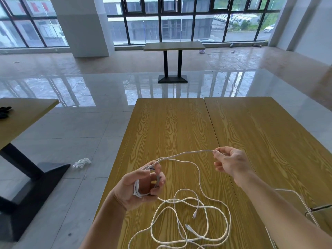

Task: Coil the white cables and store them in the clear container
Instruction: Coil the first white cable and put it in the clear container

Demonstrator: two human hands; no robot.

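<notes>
My left hand (142, 186) grips a small coil of white cable (139, 192) wound round its fingers. From the coil a stretch of the same cable (186, 152) runs up and right to my right hand (229, 161), which pinches it between thumb and fingertips above the wooden table (170, 123). Loose white cables (179, 221) lie tangled on the table below both hands, with two plug ends showing. A clear container's rim (318, 207) shows partly at the right edge, behind my right forearm, with a white cable over it.
A second wooden table (260, 123) butts against the first on the right. Another table (21, 119) stands to the left with a dark object on it. A white glove (81, 162) lies on the tiled floor. A further table (173, 46) stands by the windows.
</notes>
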